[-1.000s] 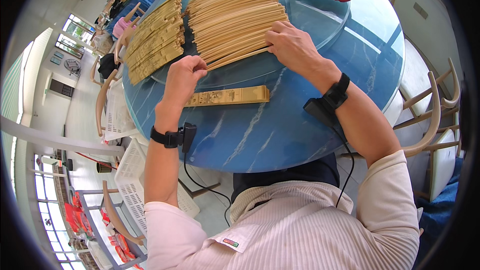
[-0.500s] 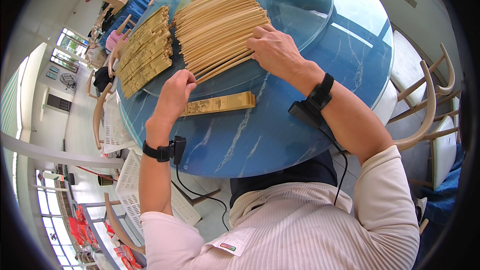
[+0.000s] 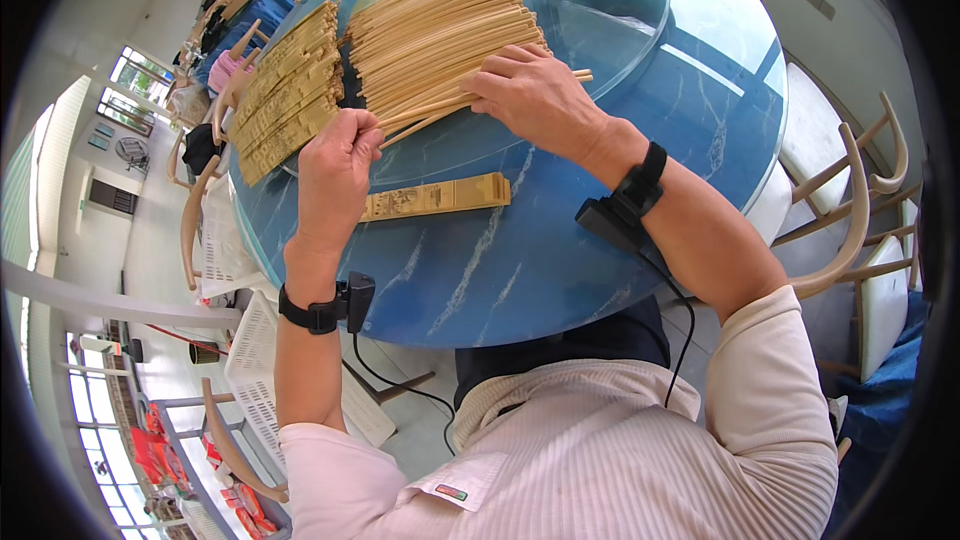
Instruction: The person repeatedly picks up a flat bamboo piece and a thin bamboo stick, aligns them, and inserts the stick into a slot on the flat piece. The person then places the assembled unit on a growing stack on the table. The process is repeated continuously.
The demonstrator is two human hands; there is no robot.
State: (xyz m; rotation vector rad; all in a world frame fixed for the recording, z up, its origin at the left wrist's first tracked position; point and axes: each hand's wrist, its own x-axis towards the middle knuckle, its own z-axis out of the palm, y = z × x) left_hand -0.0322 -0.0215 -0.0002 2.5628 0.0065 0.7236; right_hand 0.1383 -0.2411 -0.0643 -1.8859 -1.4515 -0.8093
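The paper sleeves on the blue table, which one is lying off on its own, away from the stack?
The single tan sleeve lying flat on the bare blue table just below the left hand. The other sleeves sit packed in a row at the upper left.

The person wears a pale pink, finely striped collared shirt with sleeves pushed up above the elbows and a small red-and-green tag on the chest. Behind the left hand (image 3: 335, 165) sits a black wristband carrying a small black box, its thin black cable trailing down. The right hand (image 3: 535, 95) has the same band, box and cable.
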